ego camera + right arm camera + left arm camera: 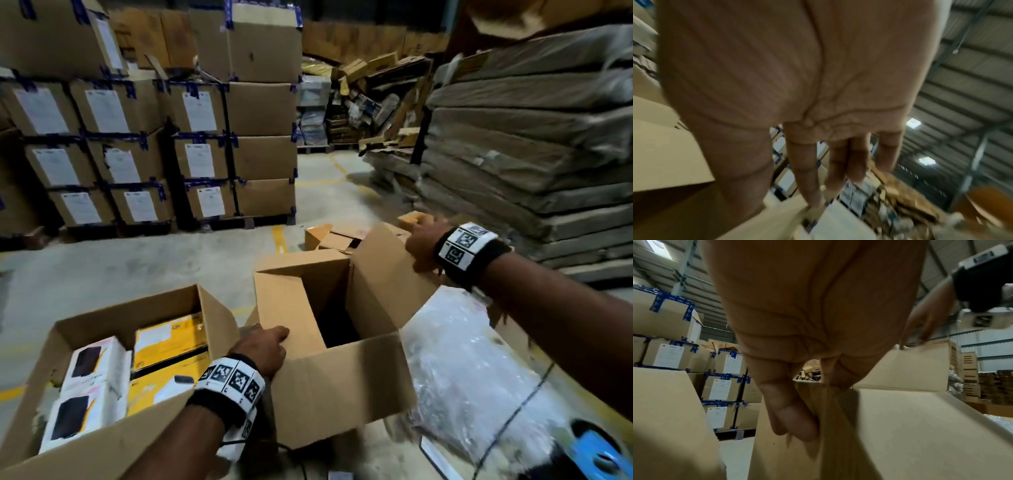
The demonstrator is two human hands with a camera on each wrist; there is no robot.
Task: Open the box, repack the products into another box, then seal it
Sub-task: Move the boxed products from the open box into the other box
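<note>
Mostly blurred: left hand pinches empty box flap; right hand grips far flap, fingertips hidden.

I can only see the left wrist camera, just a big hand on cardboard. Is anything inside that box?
Observer: From the head view, the right carton that the left hand grips shows only a dark inside, no products.
Operator: Where's the stuff to pack?
Observer: In the open left carton beside it: white product boxes and yellow product boxes.
Operator: And on the other side?
Observer: Crinkly clear plastic wrap lies there.
</note>
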